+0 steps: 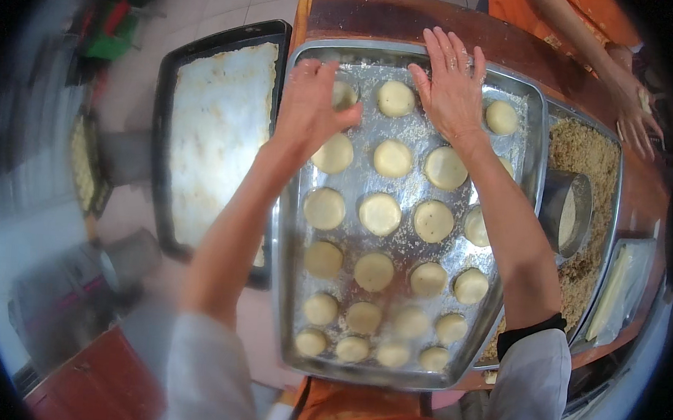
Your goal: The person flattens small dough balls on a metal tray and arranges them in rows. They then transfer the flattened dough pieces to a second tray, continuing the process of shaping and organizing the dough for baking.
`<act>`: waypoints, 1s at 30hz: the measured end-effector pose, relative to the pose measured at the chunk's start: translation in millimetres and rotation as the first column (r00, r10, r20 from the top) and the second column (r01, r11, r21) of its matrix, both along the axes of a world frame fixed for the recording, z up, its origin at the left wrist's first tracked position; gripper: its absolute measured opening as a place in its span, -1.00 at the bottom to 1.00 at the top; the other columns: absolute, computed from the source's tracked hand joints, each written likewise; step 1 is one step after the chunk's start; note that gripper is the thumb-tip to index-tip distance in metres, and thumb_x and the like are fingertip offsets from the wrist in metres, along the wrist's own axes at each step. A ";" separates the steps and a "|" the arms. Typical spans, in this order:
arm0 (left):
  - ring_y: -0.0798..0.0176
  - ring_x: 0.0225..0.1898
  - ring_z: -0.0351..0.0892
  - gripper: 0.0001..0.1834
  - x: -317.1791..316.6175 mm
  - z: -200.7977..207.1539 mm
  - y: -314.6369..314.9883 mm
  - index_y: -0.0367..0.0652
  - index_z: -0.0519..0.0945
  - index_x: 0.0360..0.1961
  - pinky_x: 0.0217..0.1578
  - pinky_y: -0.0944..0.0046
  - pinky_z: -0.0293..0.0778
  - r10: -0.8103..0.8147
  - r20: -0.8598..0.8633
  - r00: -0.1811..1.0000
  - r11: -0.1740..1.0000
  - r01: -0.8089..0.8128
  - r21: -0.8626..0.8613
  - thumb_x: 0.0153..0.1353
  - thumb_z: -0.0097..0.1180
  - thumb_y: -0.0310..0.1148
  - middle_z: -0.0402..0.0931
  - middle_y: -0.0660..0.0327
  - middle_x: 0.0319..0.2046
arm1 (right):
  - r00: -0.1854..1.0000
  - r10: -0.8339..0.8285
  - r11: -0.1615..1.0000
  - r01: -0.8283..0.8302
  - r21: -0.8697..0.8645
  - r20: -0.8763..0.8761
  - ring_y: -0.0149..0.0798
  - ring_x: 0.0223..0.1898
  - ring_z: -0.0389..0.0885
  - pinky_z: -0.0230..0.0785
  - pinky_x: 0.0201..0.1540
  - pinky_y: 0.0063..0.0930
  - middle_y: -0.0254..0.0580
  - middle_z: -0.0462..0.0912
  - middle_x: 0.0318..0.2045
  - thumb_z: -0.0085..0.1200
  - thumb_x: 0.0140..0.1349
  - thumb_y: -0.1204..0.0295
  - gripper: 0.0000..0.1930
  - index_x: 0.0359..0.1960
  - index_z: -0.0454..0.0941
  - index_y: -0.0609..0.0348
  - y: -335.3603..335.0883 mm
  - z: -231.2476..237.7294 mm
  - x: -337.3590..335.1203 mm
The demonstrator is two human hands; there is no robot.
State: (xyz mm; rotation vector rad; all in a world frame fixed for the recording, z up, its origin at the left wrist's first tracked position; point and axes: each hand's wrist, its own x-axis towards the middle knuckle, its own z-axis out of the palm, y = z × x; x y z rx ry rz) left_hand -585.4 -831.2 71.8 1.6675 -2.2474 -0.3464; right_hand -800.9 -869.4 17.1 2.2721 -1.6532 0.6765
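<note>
A large metal tray (pixel 508 295) holds rows of pale, round, flattened dough balls (pixel 380 214) with light crumbs scattered between them. At its far left corner, my left hand (pixel 311 106) curls its thumb and fingers around one dough ball (pixel 344 96). My right hand (pixel 453 87) lies near the far edge with fingers stretched out and holds nothing. To its left sits another dough ball (pixel 395 99), and to its right one more (pixel 501 117). What lies under my right palm and forearm is partly hidden.
Left of the tray is a dark-rimmed baking pan (pixel 161 147). On the right, a second tray of brown crumbs (pixel 584 139) holds a metal container (pixel 568 214). A clear plastic bag (pixel 625 290) lies beside it. Another person's hand (pixel 638 112) is at the far right of the wooden table (pixel 377 14).
</note>
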 end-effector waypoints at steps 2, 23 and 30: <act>-0.13 0.01 0.37 -0.29 -8.5 12.0 5.0 -0.33 0.40 0.03 0.03 0.06 0.32 -0.065 -0.142 0.988 0.973 0.031 -0.229 -0.17 0.37 -0.26 0.41 -0.12 -0.11 | 1.000 -0.004 1.000 0.004 0.005 0.003 -0.21 0.25 0.21 -0.25 0.33 -0.06 -0.27 0.34 0.20 -0.18 0.30 0.04 -0.45 0.25 0.21 0.03 3.1 -3.0 -1.2; 0.00 0.29 0.09 -0.11 -61.9 -47.1 -6.4 -0.23 0.14 0.28 0.29 -0.13 -0.12 -0.361 0.232 0.904 0.908 0.397 -0.133 0.12 -0.06 0.23 0.14 0.02 0.26 | 0.808 0.184 0.963 -0.261 0.060 0.560 -0.02 0.15 0.30 0.07 0.19 -0.03 -0.08 0.37 0.11 0.03 0.20 0.17 -0.50 0.12 0.34 0.14 8.6 19.7 -24.4; 0.06 0.35 -0.02 -0.02 -66.1 -40.8 -5.7 -0.14 0.08 0.32 0.33 -0.13 -0.24 -0.342 0.314 0.886 0.926 0.374 -0.044 0.03 -0.03 0.31 0.06 0.07 0.31 | 0.957 0.223 0.833 -0.287 0.474 0.188 0.04 0.01 0.39 0.24 0.06 -0.15 -0.01 0.47 -0.09 0.23 -0.01 0.33 -0.58 -0.12 0.43 0.20 56.8 36.7 -43.9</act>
